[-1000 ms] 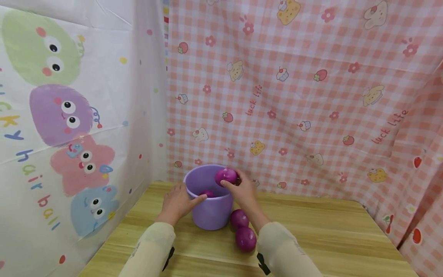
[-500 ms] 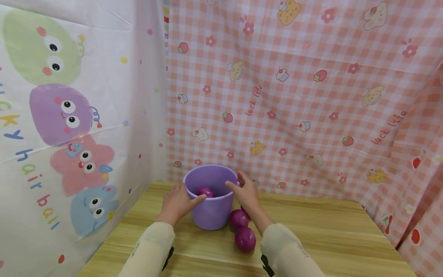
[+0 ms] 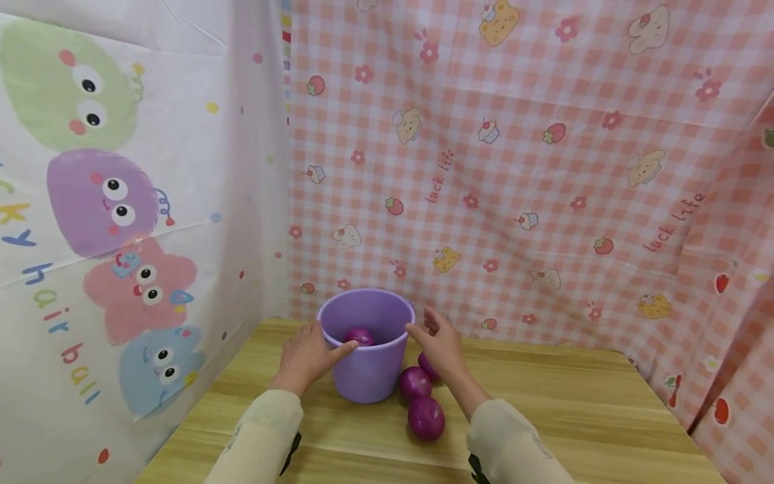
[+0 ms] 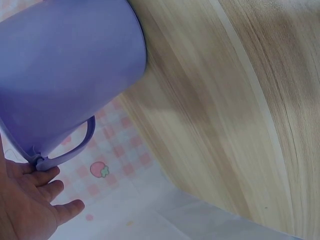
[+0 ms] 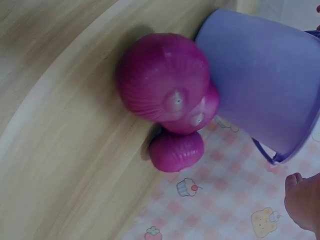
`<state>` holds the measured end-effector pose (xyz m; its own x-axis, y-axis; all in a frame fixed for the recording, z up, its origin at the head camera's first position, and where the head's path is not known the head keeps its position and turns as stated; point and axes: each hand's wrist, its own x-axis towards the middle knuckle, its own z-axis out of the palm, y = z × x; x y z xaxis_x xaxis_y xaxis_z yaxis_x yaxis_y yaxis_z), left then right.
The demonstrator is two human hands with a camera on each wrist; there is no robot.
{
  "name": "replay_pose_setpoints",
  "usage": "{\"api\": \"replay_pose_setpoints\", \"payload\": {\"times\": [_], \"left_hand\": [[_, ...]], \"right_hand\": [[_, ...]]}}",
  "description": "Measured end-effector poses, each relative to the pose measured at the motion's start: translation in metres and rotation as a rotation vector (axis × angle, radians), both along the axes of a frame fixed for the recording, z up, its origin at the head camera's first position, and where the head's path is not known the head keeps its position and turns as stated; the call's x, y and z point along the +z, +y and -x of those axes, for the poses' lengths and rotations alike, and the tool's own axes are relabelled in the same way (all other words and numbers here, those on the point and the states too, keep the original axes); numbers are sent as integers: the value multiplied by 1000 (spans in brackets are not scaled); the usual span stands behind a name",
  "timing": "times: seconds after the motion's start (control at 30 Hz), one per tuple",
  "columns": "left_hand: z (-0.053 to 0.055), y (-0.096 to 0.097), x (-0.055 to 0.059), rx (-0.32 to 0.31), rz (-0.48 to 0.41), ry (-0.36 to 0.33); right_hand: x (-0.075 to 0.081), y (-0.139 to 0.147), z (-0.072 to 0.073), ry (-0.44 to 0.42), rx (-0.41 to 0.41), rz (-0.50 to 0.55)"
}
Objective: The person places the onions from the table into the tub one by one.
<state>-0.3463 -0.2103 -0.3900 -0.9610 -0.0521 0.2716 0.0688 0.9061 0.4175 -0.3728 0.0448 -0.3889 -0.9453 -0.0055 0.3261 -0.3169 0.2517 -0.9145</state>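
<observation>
A purple bucket [image 3: 369, 376] stands upright on the wooden table, with a red onion [image 3: 361, 336] visible inside; the rest of its bottom is hidden. My left hand [image 3: 305, 356] holds the bucket's left rim, thumb over the edge and fingers outside, close to the handle [image 4: 75, 152] in the left wrist view. My right hand [image 3: 443, 344] is beside the right rim with fingers spread and nothing in them; its thumb tip is at the rim. Three more red onions lie right of the bucket: a near one [image 3: 426, 418], a middle one [image 3: 415, 383] and a far one [image 3: 428, 365] partly behind my right hand.
The wooden table [image 3: 562, 403] extends to the right and front. A pink checked cloth [image 3: 520, 175] hangs behind it, and a white cloth [image 3: 242, 202] with cartoon figures hangs at the left.
A second ago my right hand held a red onion over the bucket's mouth. It let the onion go into the bucket, then drew back to the right, uncovering the far onion. My left hand stayed.
</observation>
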Motion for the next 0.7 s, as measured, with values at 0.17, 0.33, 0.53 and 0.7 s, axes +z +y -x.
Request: {"api": "replay_pose_setpoints", "payload": {"times": [0.17,0.33,0.53,0.7], "left_hand": [[0,0,-1,-8,-11,0],[0,0,-1,-14,-22,2],[0,0,-1,-17,-23,-2],[0,0,0,-12,-13,2]], "right_hand": [[-6,9,-2,5,-10,-15],[-14,19,-5,11,-10,-25],[-25,31,-6,-22,-25,-52],[-35,39,-7,-19,-26,-88]]}}
